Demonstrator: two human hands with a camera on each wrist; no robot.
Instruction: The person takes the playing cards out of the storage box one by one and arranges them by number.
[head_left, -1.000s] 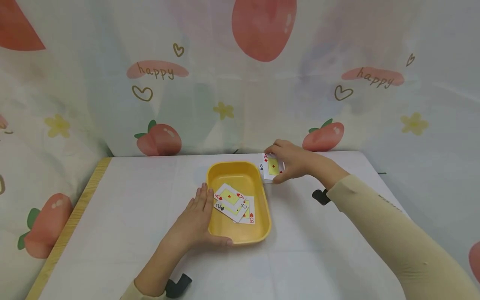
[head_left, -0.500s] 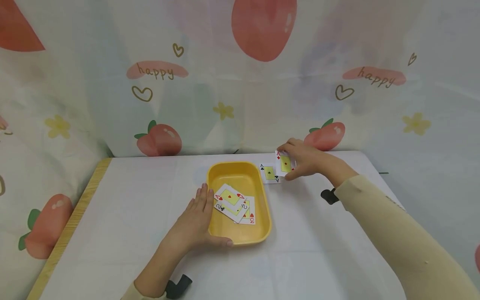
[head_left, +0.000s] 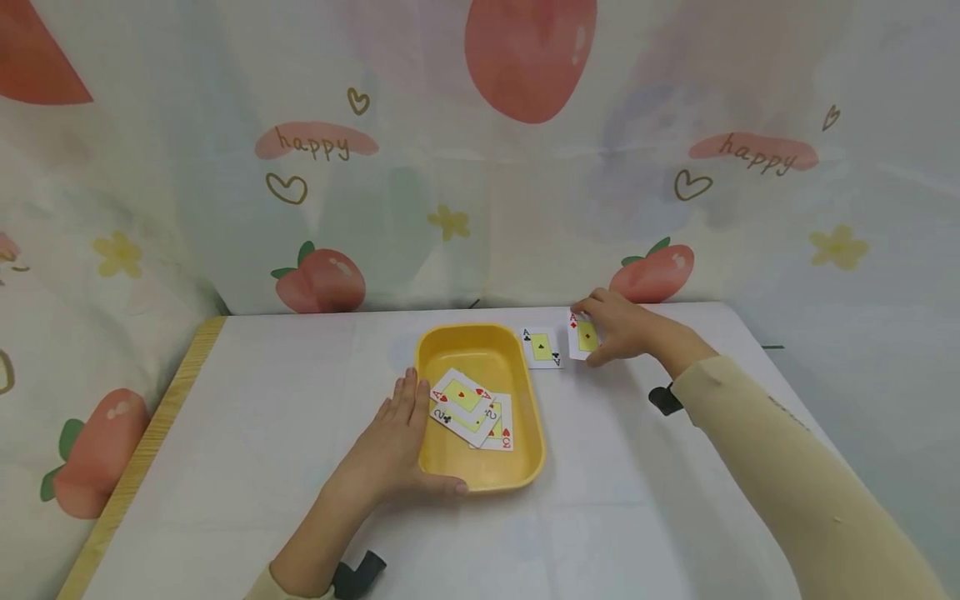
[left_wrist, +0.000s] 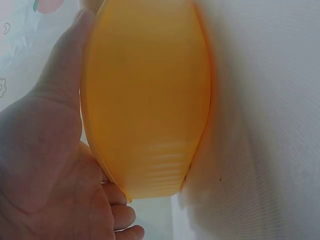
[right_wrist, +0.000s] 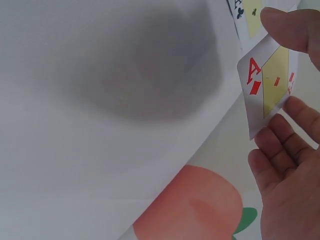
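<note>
My right hand [head_left: 625,327] holds an ace of diamonds [head_left: 585,337] by opposite edges, thumb on one and fingers on the other. The right wrist view shows the card [right_wrist: 270,82] slightly bowed between them. Just left of it, an ace of clubs [head_left: 542,348] lies face up beside a yellow plastic tray [head_left: 480,477]. My left hand [head_left: 390,442] rests against the tray's left side, fingers straight along the rim and thumb at the near edge. Inside the tray, an ace of hearts [head_left: 461,394] overlaps a two of clubs [head_left: 459,423], with another heart card [head_left: 501,433] partly under them.
A white cloth covers the table [head_left: 300,400], with a bare wooden edge [head_left: 142,454] at the left. Behind it hangs a printed curtain [head_left: 405,183] right at the table's back edge.
My right hand has carried the ace of diamonds to the right, off the ace of clubs, which now shows whole with a gap between the two. The left hand and tray have stayed put.
</note>
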